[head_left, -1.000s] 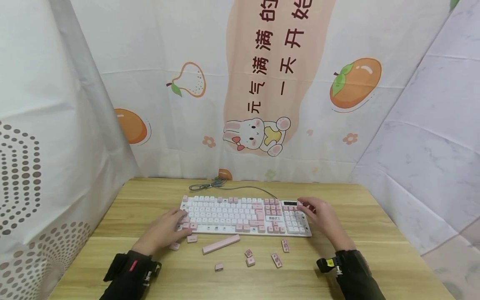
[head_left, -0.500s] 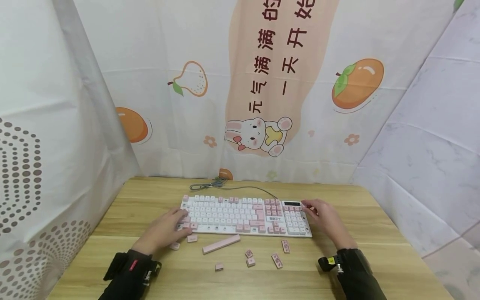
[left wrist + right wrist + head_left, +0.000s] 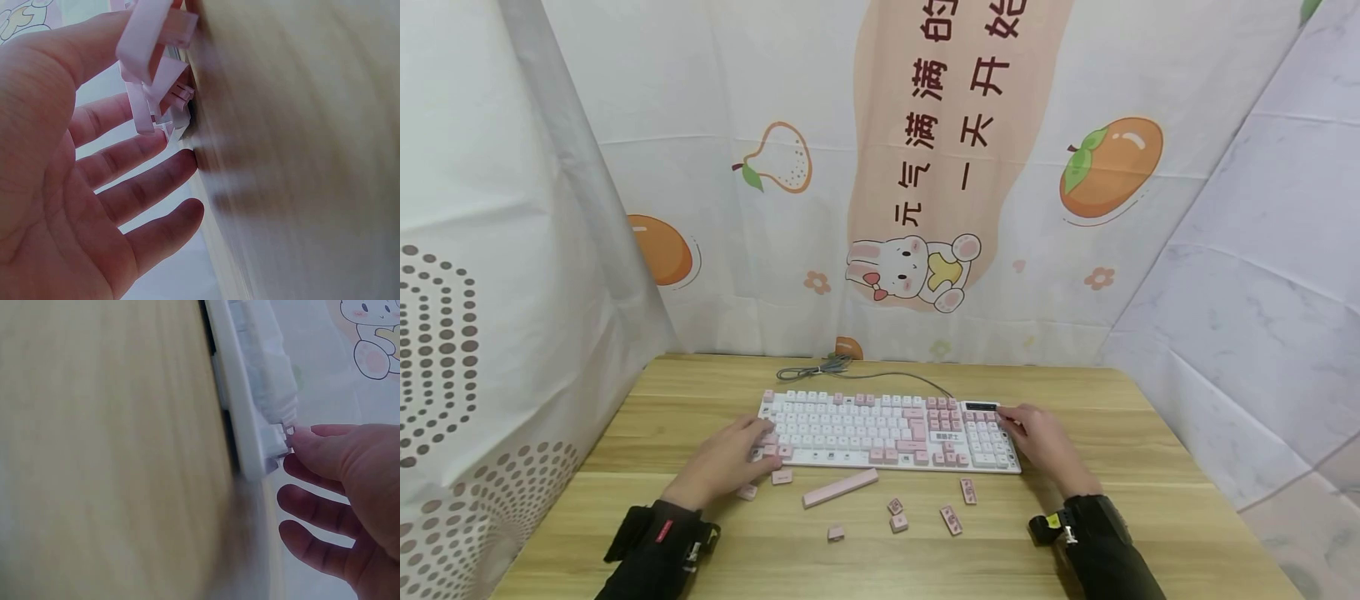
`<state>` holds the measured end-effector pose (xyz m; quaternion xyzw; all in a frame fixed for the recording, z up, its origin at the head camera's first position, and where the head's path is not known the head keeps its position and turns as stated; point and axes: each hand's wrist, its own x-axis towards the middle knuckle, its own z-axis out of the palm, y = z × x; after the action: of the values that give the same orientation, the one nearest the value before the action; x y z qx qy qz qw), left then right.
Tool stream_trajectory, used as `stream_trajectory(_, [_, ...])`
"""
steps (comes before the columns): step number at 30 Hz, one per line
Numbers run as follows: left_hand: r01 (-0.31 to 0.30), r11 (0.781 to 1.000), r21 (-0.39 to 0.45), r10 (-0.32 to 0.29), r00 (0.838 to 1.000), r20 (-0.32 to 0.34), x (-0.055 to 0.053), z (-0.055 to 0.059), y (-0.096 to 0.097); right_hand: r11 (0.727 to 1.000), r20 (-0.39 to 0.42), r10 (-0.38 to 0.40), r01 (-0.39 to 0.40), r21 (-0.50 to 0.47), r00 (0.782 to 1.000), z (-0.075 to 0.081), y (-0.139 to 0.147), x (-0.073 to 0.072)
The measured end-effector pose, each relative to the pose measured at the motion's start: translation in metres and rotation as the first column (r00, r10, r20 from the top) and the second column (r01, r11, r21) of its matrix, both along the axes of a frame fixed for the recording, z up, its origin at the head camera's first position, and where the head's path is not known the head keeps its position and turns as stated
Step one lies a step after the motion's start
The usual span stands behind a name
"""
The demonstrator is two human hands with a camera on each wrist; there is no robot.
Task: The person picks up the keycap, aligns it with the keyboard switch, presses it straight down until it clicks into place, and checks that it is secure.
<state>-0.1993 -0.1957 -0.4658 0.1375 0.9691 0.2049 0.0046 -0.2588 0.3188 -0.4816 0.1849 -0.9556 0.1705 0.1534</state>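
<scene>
A white and pink keyboard [image 3: 850, 429] lies across the desk, with bare switches showing at its right edge and in its bottom row. At its left end my left hand [image 3: 722, 462] rests with thumb and fingertips against the corner; the left wrist view shows the fingers fairly straight beside pink keycaps [image 3: 142, 44]. My right hand [image 3: 1045, 437] is at the top right corner of the number pad. In the right wrist view its thumb and forefinger pinch at a key on that corner, the keycap mostly hidden, while the other fingers [image 3: 312, 509] hang loosely bent.
In front of the keyboard lie a long pink spacebar [image 3: 840, 487] and several loose pink keycaps, among them a tall one [image 3: 951, 520] and a small one [image 3: 836, 533]. A coiled grey cable [image 3: 808, 372] lies behind. A printed curtain [image 3: 820, 225] hangs at the desk's back.
My right hand drew slightly away from the number pad's top corner, then came back to it with the fingers lower. The left hand stays at the keyboard's left end.
</scene>
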Motion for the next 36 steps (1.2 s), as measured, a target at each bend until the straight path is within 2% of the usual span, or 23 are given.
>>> stream_trajectory(6, [0.010,1.000,0.007,-0.010,1.000,-0.001,-0.001,0.002,0.001,1.000,0.018,-0.030,0.030,-0.006,0.999,0.002,-0.002,0.000])
stream_trajectory(22, [0.011,1.000,0.003,-0.011,1.000,-0.010,-0.001,0.005,0.000,0.998,0.013,-0.039,0.040,-0.040,0.999,-0.001,-0.005,-0.005])
stream_trajectory(36, [0.012,1.000,0.007,-0.012,1.000,0.002,0.000,0.003,0.001,0.998,0.039,-0.067,0.067,-0.003,0.997,0.008,-0.011,0.005])
